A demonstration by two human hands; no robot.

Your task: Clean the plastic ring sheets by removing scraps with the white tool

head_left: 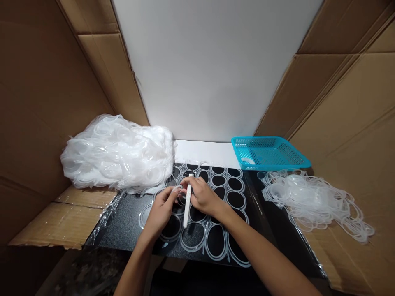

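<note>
A clear plastic sheet of joined oval rings (230, 193) lies on a black speckled mat (129, 213). My right hand (203, 199) is closed around a white stick-like tool (187, 209), held upright over the sheet. My left hand (160, 209) pinches the sheet's edge beside the tool, fingers curled on a clear ring. Both hands meet near the sheet's left part.
A big heap of clear plastic sheets (117, 152) sits at the left. A pile of loose clear rings (311, 201) lies at the right, behind it a teal perforated basket (270, 153). Cardboard walls (348, 123) close in both sides; a white panel (210, 74) stands behind.
</note>
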